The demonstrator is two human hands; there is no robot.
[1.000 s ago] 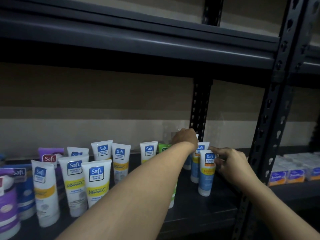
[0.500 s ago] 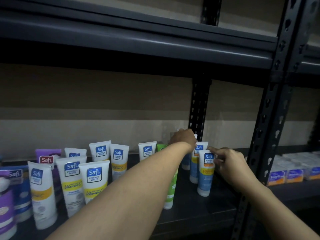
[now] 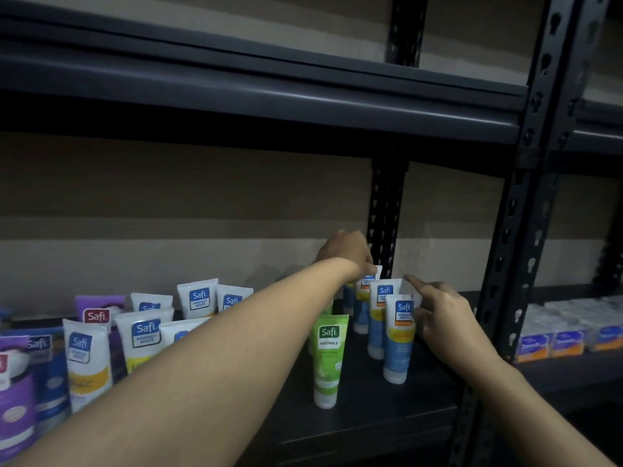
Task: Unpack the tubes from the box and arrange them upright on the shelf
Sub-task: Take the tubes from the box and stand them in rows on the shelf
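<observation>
Left hand: the left hand (image 3: pixel 347 254) is stretched across to the back of the shelf, its fingers curled down over the crimped top of the rear blue-and-white plastic tube (image 3: pixel 365 288) — gripping it by that edge.
Right hand: the right hand (image 3: pixel 445 318) is loosely spread, with the index finger stretched toward the wall. The other fingers are slightly bent just beside the front blue-and-white plastic tube (image 3: pixel 399 338); whether they touch it cannot be told.
Blue tubes: three stand upright on their caps in a front-to-back row near the shelf's right end, the middle blue-and-white plastic tube (image 3: pixel 382 294) between the other two.
Green tube: a green plastic tube (image 3: pixel 328 358) marked "Safi Naturals" stands upright just left of that row, apart from it.
White tubes: white-and-yellow plastic tubes (image 3: pixel 87 362) stand clustered at the left, partly hidden by the left forearm, with purple plastic tubes (image 3: pixel 97 313) among them.
Shelf: a dark metal shelf board (image 3: pixel 371 419) bears all of them — a perforated dark metal post (image 3: pixel 505 264) stands at its right.
Next bay: small white boxes with blue and orange labels (image 3: pixel 553 345) sit in a row.
</observation>
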